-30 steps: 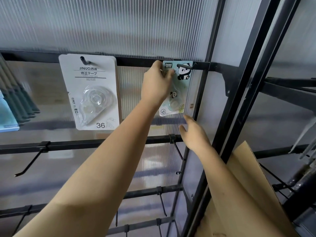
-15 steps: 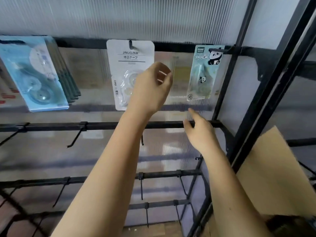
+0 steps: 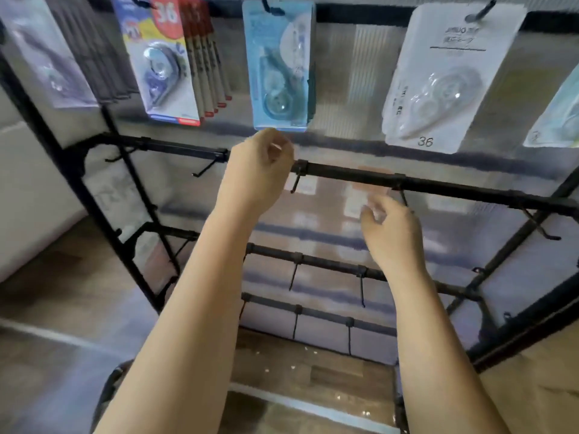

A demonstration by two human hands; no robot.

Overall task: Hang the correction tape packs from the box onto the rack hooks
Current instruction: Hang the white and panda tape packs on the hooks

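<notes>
Correction tape packs hang along the rack's top bar: a white pack marked 36 (image 3: pixel 445 76), a light blue pack (image 3: pixel 280 67), a blue-and-red stack (image 3: pixel 169 64) and a greyish pack (image 3: pixel 47 57) at far left. The edge of the panda pack (image 3: pixel 560 120) shows at far right. My left hand (image 3: pixel 257 177) hovers just under the blue pack, in front of the second bar (image 3: pixel 454 186), fingers loosely curled and holding nothing. My right hand (image 3: pixel 391 233) is lower and to the right, fingers apart and empty, near a bare hook (image 3: pixel 404 198).
Lower black bars (image 3: pixel 329 264) carry several bare hooks. A ribbed translucent panel (image 3: pixel 360 98) backs the rack. Wooden floor (image 3: pixel 313 371) lies below. A brown cardboard edge (image 3: pixel 532 393) shows at bottom right. A black upright (image 3: pixel 62 145) frames the left side.
The view swung left and down, bringing more hanging packs into sight. My left hand let go of the panda pack, which stays on its hook, and both hands dropped to the second bar.
</notes>
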